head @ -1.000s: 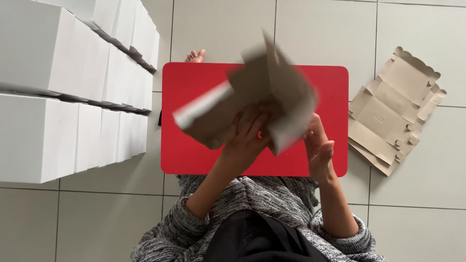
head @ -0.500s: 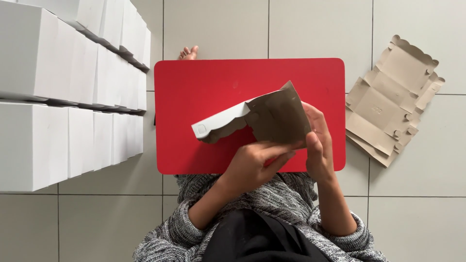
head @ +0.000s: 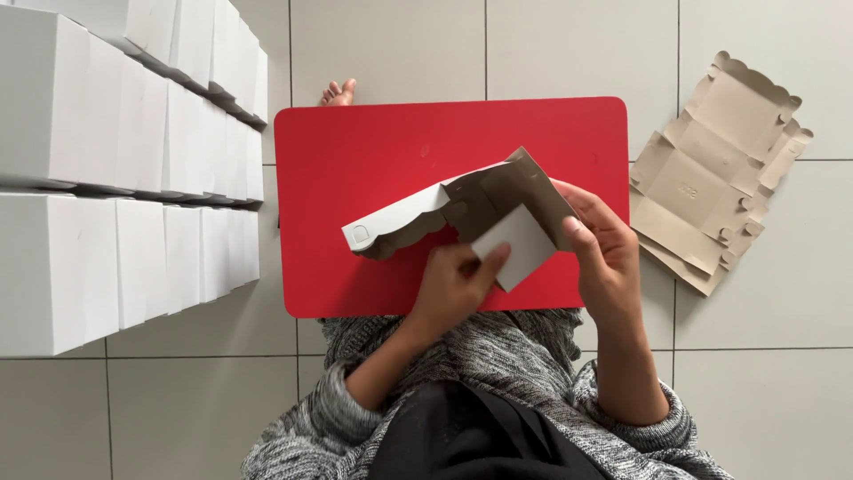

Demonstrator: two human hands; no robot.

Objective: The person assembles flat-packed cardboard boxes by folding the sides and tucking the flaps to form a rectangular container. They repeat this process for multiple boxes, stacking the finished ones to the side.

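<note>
A partly folded cardboard box [head: 471, 209], white outside and brown inside with a scalloped flap, is held above a red tabletop [head: 373, 160]. My left hand [head: 453, 284] grips it from below, thumb pressed on a white side panel. My right hand [head: 604, 253] holds the box's right edge, fingers curled around the brown inner wall. Both forearms wear grey knitted sleeves.
Two rows of assembled white boxes [head: 124, 169] are stacked on the left, on the tiled floor. A pile of flat unfolded brown box blanks [head: 711, 178] lies on the floor to the right. A bare foot [head: 338, 92] shows beyond the table's far edge.
The cardboard was open and swinging in the air a second ago. It has since been folded down lower over the table, and a white side panel now stands turned up under my left thumb.
</note>
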